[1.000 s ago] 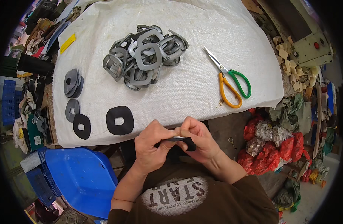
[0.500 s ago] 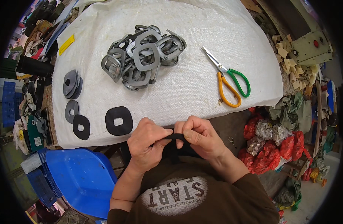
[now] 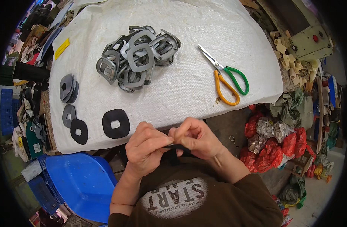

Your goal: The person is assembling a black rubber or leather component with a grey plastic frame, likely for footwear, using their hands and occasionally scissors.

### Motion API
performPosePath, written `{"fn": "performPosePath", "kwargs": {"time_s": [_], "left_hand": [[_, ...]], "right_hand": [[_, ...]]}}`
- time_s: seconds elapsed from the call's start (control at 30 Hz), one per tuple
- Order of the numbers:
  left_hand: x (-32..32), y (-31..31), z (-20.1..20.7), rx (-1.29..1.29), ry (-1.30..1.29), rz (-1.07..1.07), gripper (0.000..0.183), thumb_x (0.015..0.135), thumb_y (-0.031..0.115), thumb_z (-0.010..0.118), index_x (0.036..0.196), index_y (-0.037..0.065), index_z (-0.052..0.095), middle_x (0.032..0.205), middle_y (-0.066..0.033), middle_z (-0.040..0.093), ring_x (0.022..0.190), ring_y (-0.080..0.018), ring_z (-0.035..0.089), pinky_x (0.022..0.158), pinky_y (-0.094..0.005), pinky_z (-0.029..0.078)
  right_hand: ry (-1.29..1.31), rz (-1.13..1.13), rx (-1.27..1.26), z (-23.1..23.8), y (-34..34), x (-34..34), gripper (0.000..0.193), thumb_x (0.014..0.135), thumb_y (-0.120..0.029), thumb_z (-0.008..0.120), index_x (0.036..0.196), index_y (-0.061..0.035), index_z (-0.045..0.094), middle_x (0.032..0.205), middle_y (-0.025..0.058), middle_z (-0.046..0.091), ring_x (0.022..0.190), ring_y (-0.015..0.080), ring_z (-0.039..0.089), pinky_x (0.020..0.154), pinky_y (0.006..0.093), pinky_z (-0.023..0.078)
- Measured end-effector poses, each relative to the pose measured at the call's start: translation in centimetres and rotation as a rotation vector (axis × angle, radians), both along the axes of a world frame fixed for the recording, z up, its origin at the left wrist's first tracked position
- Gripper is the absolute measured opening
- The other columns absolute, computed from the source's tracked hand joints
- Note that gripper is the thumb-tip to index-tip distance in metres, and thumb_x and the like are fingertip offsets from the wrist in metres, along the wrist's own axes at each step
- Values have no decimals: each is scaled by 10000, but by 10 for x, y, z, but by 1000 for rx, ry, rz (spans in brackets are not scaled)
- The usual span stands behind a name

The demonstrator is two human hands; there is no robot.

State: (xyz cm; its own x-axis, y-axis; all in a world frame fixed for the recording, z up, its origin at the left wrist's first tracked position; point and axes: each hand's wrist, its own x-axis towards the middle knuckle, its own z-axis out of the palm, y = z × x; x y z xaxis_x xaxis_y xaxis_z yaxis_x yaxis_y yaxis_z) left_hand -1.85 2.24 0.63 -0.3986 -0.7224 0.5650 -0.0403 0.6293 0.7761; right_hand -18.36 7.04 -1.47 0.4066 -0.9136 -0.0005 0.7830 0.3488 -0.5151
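Between my two hands, just off the table's near edge, is a narrow black piece [image 3: 178, 146], mostly covered by my fingers; I cannot make out its full shape. My left hand [image 3: 145, 147] pinches one end with thumb and forefinger. At the other end my right hand [image 3: 198, 139] closes on it with bent fingers. Left of my hands lies a flat black ring pad [image 3: 123, 129] with a square hole. A heap of grey square plastic frames [image 3: 140, 60] sits farther back on the white sheet [image 3: 173, 90]. Scissors [image 3: 226, 79] with orange and green handles lie half open to the right.
Another black pad [image 3: 79, 137], a grey pad [image 3: 68, 114] and a small grey stack [image 3: 68, 89] line the left side. A yellow strip [image 3: 62, 48] lies behind them. Below the table stand a blue tub [image 3: 75, 181] and red bags [image 3: 264, 153].
Both hands have shifted slightly, and the black piece between them has tilted and now shows less of itself. The whole scene has slid a little left with the view.
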Motion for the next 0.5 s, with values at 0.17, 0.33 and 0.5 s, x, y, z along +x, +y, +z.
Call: {"fn": "performPosePath", "kwargs": {"time_s": [0.17,0.33,0.5], "left_hand": [[3,-3,6,54,-42,50,199,644,-26,697,818,42,629,658,-34,563,573,-175,480,515,-266,367],[3,-2,10,118,-129,59,189,689,7,707,854,20,616,692,-54,566,597,-161,483,549,-260,380],[-2,4,-6,674,363,9,194,776,104,683,897,-11,585,779,-68,576,675,-111,502,615,-230,402]], "right_hand": [[820,-352,-384,21,-10,-14,216,807,-165,640,952,-28,558,884,75,604,775,174,548,749,300,416],[1370,-509,-705,20,-8,-9,159,760,-126,662,848,-30,572,762,63,545,699,226,505,674,326,384],[958,-435,-263,16,3,8,86,816,-94,605,835,-19,567,756,52,538,724,172,500,634,280,392]]}}
